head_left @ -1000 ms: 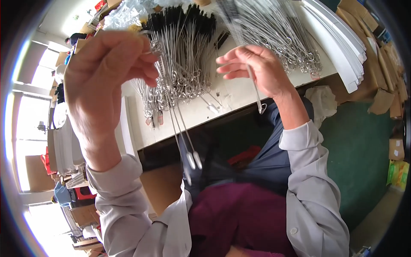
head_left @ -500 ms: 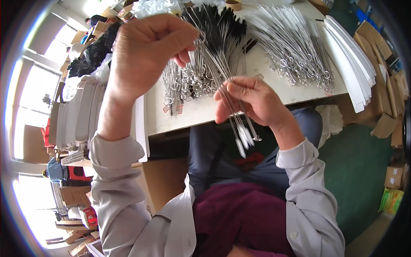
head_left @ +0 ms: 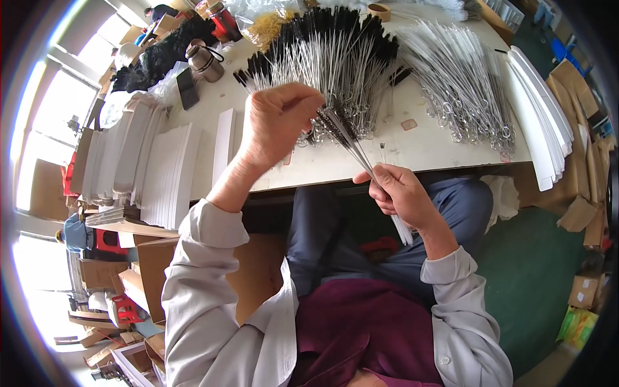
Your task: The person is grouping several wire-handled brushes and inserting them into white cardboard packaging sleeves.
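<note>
My right hand (head_left: 403,197) is closed around a slim bundle of wire brushes (head_left: 364,158) held slanting in front of the table edge. White bristles hang below the fist; dark bristles show at the upper end. Fingers pinched, my left hand (head_left: 274,122) is at that upper end, and its fingertips partly hide the tips there. Just beyond, a wide fan of black-bristled wire brushes (head_left: 342,61) lies on the white table (head_left: 258,171), ring ends toward me. To its right spreads a pile of white-bristled wire brushes (head_left: 461,80), also with looped ends nearest me.
White folded card strips (head_left: 538,116) are stacked at the table's right edge, with more white card stacks (head_left: 171,174) at left. A steel flask (head_left: 205,61), a dark phone (head_left: 187,89) and a tape roll (head_left: 379,11) sit farther back. Cardboard boxes (head_left: 583,290) stand at right.
My left hand has come down and right to the bundle's upper end. My right hand has lowered slightly with its brushes, now gathered closer together. The view has shifted, showing more of the table's far side.
</note>
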Demonstrator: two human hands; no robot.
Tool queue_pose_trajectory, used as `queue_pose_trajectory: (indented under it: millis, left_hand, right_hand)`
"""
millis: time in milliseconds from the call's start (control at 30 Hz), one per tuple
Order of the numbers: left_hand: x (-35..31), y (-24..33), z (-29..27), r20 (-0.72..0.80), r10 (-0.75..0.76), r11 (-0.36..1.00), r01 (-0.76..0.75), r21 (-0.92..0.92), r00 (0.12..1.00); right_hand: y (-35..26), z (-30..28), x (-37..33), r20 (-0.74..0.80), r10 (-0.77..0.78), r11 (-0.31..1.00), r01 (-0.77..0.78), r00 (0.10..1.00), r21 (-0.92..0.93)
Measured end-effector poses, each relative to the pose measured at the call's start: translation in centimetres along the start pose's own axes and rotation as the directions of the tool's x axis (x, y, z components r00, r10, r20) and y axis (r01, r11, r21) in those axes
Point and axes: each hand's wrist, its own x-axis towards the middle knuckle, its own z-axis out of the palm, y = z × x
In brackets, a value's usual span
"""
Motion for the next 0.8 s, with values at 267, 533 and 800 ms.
queue_pose_trajectory:
  millis: [267,533,800]
  left_hand:
    - [-6.0,-2.5,1.7,0.306,0.522,0.644,-0.603,0.47,0.796]
    - [-9.3,-11.6,-8.9,-0.338,-0.069,0.487,0.328,0.81,0.938]
    - [-9.9,-15.4,-13.0,-0.376,-0.474,0.296,0.546,0.784,0.796]
  right_hand:
    - [3.4,0.1,1.0,-0.156,-0.192,0.932,0.131,0.969,-0.337]
    - [4.3,0.0,0.6,-0.17,-0.103,0.925,0.032,0.98,-0.379]
    - [4.9,1.3,1.6,-0.084,-0.136,0.888,0.084,0.987,-0.453]
